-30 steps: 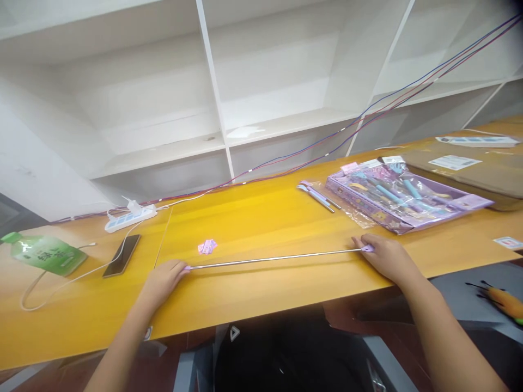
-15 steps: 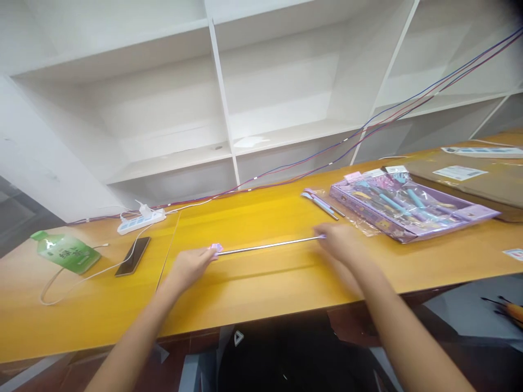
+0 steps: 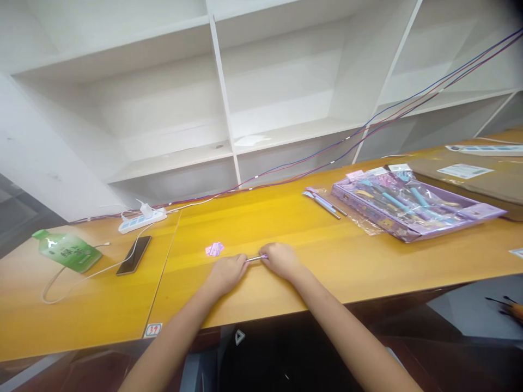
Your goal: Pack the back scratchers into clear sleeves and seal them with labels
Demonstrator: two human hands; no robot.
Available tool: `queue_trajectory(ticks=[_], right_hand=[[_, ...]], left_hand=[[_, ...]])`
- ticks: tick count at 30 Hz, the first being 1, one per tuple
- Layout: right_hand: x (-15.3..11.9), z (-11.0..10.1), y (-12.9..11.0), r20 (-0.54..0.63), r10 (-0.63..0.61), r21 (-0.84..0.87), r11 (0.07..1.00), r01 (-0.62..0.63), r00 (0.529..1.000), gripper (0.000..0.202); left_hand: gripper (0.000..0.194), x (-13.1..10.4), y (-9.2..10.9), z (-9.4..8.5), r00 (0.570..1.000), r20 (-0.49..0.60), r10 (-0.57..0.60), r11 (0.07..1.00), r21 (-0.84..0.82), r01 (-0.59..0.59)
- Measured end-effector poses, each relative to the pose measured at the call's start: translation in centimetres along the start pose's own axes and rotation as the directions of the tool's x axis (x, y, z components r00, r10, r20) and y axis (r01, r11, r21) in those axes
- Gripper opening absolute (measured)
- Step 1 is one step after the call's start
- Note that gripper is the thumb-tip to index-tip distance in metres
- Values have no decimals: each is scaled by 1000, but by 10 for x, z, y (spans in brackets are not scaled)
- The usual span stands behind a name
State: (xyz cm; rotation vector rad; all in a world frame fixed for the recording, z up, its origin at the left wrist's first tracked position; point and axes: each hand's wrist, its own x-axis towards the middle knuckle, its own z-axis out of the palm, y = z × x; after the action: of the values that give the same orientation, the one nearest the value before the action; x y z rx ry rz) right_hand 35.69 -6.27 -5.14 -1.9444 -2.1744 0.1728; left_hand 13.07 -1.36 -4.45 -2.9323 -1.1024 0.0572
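Observation:
In the head view, both of my hands are over the table at the centre, close together. A slim silvery telescopic rod (image 3: pixel 256 258) runs between them, with only a short shiny stretch showing. My left hand (image 3: pixel 229 272) is closed around its left end. My right hand (image 3: pixel 280 260) grips the other end, where a bit of purple shows; the rest is hidden by my fingers. Just beyond my left hand, a small pink and purple card (image 3: pixel 214 249) lies on the table.
Slim rods with blue and purple ends (image 3: pixel 322 204) lie beside a purple display box (image 3: pixel 404 234) of bagged pieces. Flattened cardboard (image 3: pixel 498 188) is at far right. At left are a green pouch (image 3: pixel 67 251), a phone (image 3: pixel 134 256) and a power strip (image 3: pixel 141 221). Cables cross behind.
My hands have come together, mostly my right hand moving left, and the long rod has shortened between them. The pink card by my left hand now lies uncovered on the table.

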Motion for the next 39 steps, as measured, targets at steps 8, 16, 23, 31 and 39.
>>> queue_trajectory(ticks=[8,16,23,31,39], right_hand=[[0,1,-6,-18,-49,33,998,50,999,22],[-2,-10,-19,61,-23,-36,999,25,998,36],[-50,-40,100,-94,91,-137,985,-103,991,36],[-128,-33,229,-120,165,-128,975,-180,979,44],[-127,-28,215,-159,269,18,963,-269,950,37]], left_hand=[[19,0,6,-5,1000,-11,-28,1000,1,28],[56,4,6,-17,992,75,-99,995,4,99],[48,-46,-91,-50,984,52,-169,977,143,160],[45,-109,-136,-37,972,146,-182,959,244,142],[42,-113,-130,-23,985,84,-148,977,169,132]])
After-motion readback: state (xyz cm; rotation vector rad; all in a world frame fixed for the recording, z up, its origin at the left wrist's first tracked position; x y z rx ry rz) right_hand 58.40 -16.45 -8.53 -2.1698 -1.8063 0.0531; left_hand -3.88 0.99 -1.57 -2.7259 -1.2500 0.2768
